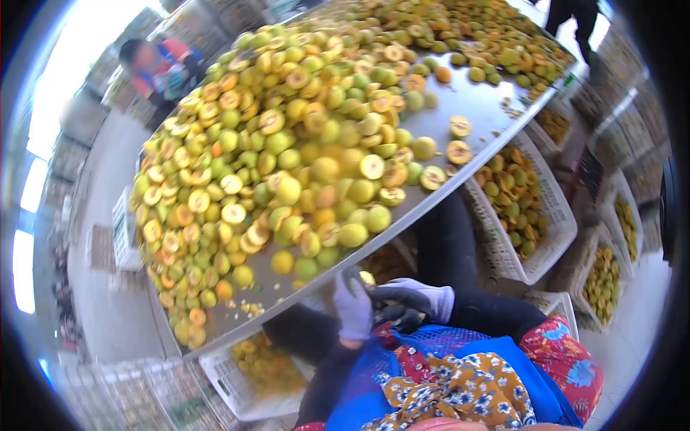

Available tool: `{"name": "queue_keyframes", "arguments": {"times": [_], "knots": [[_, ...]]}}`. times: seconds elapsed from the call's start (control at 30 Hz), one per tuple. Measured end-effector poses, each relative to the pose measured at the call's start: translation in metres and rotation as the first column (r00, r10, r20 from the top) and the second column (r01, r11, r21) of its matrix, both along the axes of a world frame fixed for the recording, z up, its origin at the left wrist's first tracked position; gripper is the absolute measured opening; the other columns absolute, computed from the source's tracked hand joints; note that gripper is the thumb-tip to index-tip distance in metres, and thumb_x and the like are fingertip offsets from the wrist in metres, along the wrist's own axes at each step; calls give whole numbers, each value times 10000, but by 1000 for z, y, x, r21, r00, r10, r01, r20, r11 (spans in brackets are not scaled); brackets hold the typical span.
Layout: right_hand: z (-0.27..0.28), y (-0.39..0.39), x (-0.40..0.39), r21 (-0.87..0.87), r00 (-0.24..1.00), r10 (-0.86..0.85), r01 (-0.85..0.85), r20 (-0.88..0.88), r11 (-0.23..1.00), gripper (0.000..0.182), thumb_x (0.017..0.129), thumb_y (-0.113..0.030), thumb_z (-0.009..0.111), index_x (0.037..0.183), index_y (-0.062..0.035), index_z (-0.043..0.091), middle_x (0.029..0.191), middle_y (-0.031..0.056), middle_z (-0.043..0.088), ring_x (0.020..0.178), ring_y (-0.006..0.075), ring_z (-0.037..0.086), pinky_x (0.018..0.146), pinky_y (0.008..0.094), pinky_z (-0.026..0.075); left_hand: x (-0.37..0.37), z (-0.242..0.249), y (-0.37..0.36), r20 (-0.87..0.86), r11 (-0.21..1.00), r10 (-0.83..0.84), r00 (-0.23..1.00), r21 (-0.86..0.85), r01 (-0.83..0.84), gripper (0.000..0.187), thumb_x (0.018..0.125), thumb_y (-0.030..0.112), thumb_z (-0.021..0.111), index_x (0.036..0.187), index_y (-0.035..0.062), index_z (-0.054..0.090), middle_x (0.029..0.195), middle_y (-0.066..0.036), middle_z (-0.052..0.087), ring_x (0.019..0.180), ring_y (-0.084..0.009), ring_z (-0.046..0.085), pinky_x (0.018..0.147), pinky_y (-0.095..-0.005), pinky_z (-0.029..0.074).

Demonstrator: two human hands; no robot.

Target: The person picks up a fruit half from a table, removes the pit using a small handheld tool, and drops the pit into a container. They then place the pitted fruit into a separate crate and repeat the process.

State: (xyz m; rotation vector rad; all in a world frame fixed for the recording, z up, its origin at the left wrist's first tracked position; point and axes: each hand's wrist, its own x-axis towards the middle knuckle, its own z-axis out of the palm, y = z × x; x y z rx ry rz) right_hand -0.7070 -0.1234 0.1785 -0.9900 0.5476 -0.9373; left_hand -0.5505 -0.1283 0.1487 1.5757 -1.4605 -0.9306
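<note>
Both hands wear pale lavender gloves with dark palms and meet just below the near edge of a metal table [460, 85]. My left hand [352, 303] is upright with its fingers curled near a cut yellow fruit piece [367, 278]. Beside it, my right hand [411, 302] reaches in from the right, its dark fingers bent and close to the left hand. What either hand grips is too small and blurred to tell. A large heap of halved and whole green-yellow fruit [287, 144] covers much of the table.
White crates of fruit stand at the right [535, 269], farther right [611, 316] and below the table at the lower left [237, 399]. Another person [162, 68] is at the table's far left. A second person's dark legs [573, 21] show at the top right.
</note>
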Motion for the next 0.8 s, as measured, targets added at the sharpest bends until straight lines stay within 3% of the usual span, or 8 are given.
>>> {"name": "queue_keyframes", "arguments": {"times": [0.07, 0.1, 0.13, 0.33, 0.43, 0.5, 0.63, 0.8], "knots": [[6, 0, -12, 718, 941, 226, -339, 252, 609, 335, 1024, -382, 479, 913, -73, 542, 589, -20, 445, 382, 76, 401, 327, 207, 311, -1, -9, 7, -78, 992, 30, 996, -117, -39, 195, 976, 108, 487, 1120, -4, 554, 935, -190, 652, 865, -338, 647, 774, -425, 505], [10, -3, -11, 804, 928, 184, -371, 322, 465, 348, 1022, -394, 480, 906, -71, 539, 589, -19, 445, 380, 76, 401, 326, 205, 308, -2, -6, 6, -77, 988, 25, 997, -150, -37, 189, 981, 113, 485, 1113, -3, 555, 928, -189, 650, 858, -326, 648, 765, -415, 507], [23, -8, -14, 784, 896, 211, -443, 390, 435, 371, 1025, -418, 466, 924, -69, 541, 590, -20, 454, 398, 72, 419, 348, 207, 310, -4, 15, 6, -57, 999, 30, 998, -13, -31, 185, 979, 114, 495, 1110, -3, 553, 934, -191, 652, 863, -342, 648, 776, -420, 507], [21, -5, 3, 338, 930, 262, -166, -260, 926, 338, 1024, -398, 482, 924, -84, 557, 653, -21, 493, 520, 63, 449, 445, 216, 355, 1, -3, 4, -45, 996, 36, 998, -78, -39, 216, 981, 143, 519, 1122, -16, 551, 966, -194, 663, 883, -365, 652, 792, -425, 509], [21, -1, 12, 223, 867, 161, -59, -472, 973, 304, 1005, -323, 501, 947, -30, 554, 718, 79, 558, 646, 188, 505, 538, 326, 417, -6, -8, 4, -222, 973, 226, 948, -1, -232, 216, 995, 148, 497, 1120, -18, 559, 992, -187, 664, 916, -319, 653, 821, -408, 502], [2, 5, 19, 31, 780, 8, 15, -626, 999, 196, 963, -185, 527, 993, 10, 534, 792, 234, 606, 726, 437, 596, 622, 462, 473, -6, -14, 5, -244, 950, 284, 927, -61, -306, 210, 1008, 153, 477, 1108, -8, 568, 1003, -160, 663, 911, -271, 646, 817, -383, 501], [-8, 15, 28, -378, 538, -345, 53, -769, 924, 202, 979, -197, 522, 1039, -5, 507, 737, 246, 610, 654, 434, 612, 545, 507, 450, -2, 1, 5, -354, 910, 394, 849, 18, -414, 220, 1018, 169, 470, 1154, 11, 538, 968, -116, 636, 883, -256, 634, 819, -346, 499], [6, 1, 7, -325, 634, -344, 150, -693, 934, 238, 932, -182, 608, 1040, -14, 479, 728, 229, 613, 677, 431, 621, 559, 482, 446, 29, 5, 6, -209, 972, 235, 949, 34, -233, 411, 931, 124, 603, 1288, 20, 428, 1060, -112, 565, 988, -247, 592, 907, -324, 483]]}}
